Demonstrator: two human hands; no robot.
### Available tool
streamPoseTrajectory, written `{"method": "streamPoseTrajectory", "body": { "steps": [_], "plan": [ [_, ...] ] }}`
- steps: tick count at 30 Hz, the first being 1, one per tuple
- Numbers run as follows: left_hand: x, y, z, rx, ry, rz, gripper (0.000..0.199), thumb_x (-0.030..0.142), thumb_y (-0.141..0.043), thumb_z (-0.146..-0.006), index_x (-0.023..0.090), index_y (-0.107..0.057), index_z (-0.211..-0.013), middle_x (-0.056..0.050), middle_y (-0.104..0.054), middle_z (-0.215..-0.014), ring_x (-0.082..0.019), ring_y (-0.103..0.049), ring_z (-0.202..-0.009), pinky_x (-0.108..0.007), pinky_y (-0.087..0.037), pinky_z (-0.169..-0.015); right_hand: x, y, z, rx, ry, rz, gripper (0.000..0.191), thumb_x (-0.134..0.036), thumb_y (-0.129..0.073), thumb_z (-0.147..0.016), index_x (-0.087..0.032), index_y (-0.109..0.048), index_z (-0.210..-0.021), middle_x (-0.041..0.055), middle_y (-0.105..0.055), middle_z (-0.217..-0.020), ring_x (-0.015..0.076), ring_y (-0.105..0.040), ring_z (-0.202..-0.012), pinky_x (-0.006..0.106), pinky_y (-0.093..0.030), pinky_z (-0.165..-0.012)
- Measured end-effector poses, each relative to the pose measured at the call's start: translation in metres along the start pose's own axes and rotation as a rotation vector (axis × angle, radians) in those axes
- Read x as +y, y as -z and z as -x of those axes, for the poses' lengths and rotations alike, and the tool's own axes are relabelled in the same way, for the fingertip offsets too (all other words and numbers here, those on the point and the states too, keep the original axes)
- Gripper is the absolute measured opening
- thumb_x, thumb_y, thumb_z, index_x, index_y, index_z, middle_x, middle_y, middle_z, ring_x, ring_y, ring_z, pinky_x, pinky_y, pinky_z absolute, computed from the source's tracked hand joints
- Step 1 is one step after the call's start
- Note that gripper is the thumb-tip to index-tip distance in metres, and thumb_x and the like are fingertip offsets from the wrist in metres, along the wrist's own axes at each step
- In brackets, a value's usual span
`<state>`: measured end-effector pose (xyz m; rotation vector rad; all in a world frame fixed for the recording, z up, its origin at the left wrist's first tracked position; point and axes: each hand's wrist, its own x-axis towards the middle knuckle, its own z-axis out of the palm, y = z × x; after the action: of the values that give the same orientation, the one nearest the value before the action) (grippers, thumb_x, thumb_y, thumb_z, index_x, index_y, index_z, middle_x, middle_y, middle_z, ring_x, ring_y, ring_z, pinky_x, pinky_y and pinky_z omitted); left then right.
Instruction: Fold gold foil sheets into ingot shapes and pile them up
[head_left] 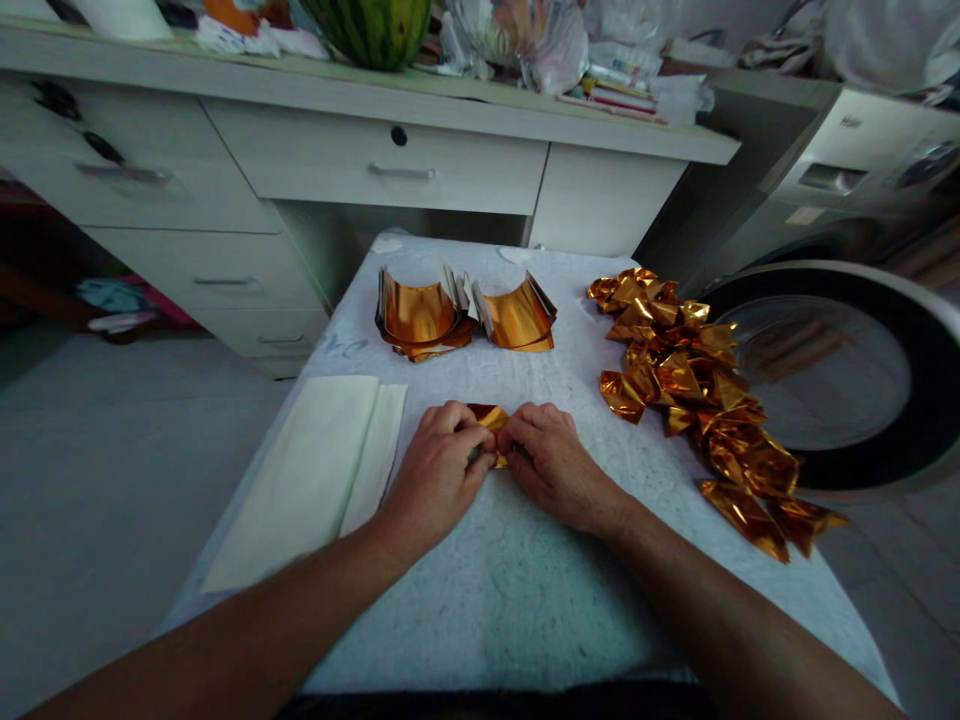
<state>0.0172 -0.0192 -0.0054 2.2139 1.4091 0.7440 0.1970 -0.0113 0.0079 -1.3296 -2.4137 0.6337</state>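
Both hands meet at the middle of the cloth-covered table (540, 570), pinching a small piece of gold foil paper (491, 417). My left hand (444, 460) has its fingers curled on the paper's left side. On the right side, my right hand (551, 462) grips it with bent fingers. Much of the paper is hidden under the fingers. Beyond the hands stand two curved stacks of gold foil sheets, a left stack (420, 312) and a right stack (517, 315). A long heap of folded gold foil pieces (679, 375) lies to the right.
White paper sheets (300, 470) lie at the table's left. A white desk with drawers (397, 165) stands behind, holding a watermelon (367, 30) and plastic bags. At right, the open round door (832, 375) of a washing machine (862, 150) reaches close to the foil heap.
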Motion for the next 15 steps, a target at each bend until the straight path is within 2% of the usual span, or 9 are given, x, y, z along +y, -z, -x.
{"method": "streamPoseTrajectory", "body": {
  "steps": [9,15],
  "plan": [
    [-0.002,0.0029,0.0042,-0.031,0.002,0.042,0.017,0.006,-0.06,-0.079,0.02,-0.064,-0.088,-0.003,-0.054,-0.099,-0.022,-0.05,-0.1,-0.041,-0.046,-0.091,0.0032,-0.0035,0.0001,0.019,-0.003,-0.014,0.021,-0.008,-0.046,-0.088,-0.022,-0.061,-0.091,0.0034,-0.058,-0.094,0.021,-0.046,-0.091,0.036,-0.032,-0.083],
    [-0.0004,0.0032,0.0026,-0.048,0.015,0.054,0.016,0.006,-0.061,-0.079,0.018,-0.064,-0.088,-0.004,-0.055,-0.099,-0.022,-0.05,-0.101,-0.041,-0.045,-0.092,0.0001,-0.0018,-0.0006,0.006,-0.007,0.018,0.013,-0.012,-0.049,-0.087,-0.02,-0.06,-0.09,0.005,-0.057,-0.094,0.0222,-0.046,-0.091,0.037,-0.033,-0.082]
  ]
}}
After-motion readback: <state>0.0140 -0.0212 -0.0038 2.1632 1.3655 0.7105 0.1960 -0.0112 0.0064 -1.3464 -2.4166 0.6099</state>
